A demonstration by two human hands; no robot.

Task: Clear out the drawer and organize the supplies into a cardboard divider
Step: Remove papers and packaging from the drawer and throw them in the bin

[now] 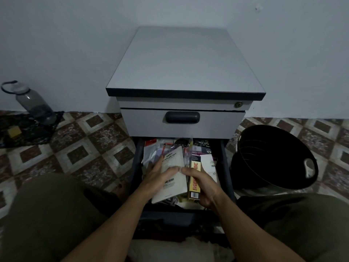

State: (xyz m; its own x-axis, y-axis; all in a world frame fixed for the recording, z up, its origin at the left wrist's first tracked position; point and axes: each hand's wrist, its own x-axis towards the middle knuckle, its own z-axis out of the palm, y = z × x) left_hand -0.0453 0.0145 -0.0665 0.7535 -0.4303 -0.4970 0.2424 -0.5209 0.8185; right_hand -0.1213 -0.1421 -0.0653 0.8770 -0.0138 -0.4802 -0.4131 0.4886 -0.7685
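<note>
**Gripping two boxes in the open drawer**

I knelt in front of the cabinet with both hands down in its lower drawer, which stood pulled out toward me. My left hand held the white stapler box: my thumb lay across its front and my fingers curled behind its left edge, so the box was tilted up off the clutter. My right hand was wrapped round a yellow box just beside it, fingers curled over the front and near end. The two boxes sat side by side, nearly touching, in the middle of the drawer. Around and under them lay a jumble of packets and cards, too mixed up to tell apart.

The upper drawer above was closed. A black bin stood on the tiled floor just right of the cabinet. Well to the left, a grey bottle stood against the wall on a dark cloth.
</note>
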